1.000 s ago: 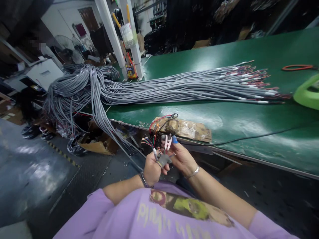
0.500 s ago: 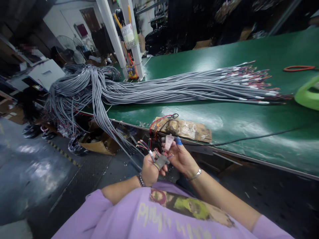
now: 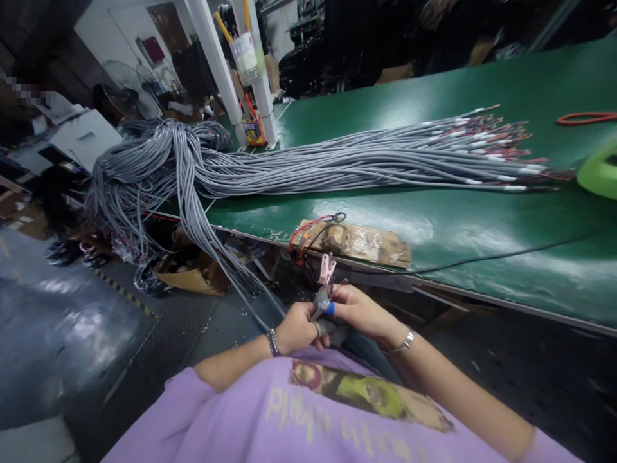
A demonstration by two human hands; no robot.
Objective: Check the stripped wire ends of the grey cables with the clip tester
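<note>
My left hand (image 3: 299, 328) is closed round the end of a grey cable (image 3: 321, 302) in front of my body. My right hand (image 3: 366, 315), a blue wrap on its thumb, pinches the same cable end from the other side. Thin coloured wires (image 3: 341, 283) stick out near its fingertips. A pink clothes peg (image 3: 327, 267) stands upright just above the fingers, at the wires; whether it is clipped on them I cannot tell. The fingers partly hide the cable end.
A long bundle of grey cables (image 3: 337, 168) lies on the green table (image 3: 482, 225) and hangs over its left edge. A taped wooden board (image 3: 366, 244) with red and black leads sits at the near edge. A light green object (image 3: 600, 172) is at the right, and an open cardboard box (image 3: 193, 280) is below.
My right hand has come down from the peg onto the cable end, its wrapped thumb now pressing there. The peg, earlier in its fingers, now stands upright above the wires.
</note>
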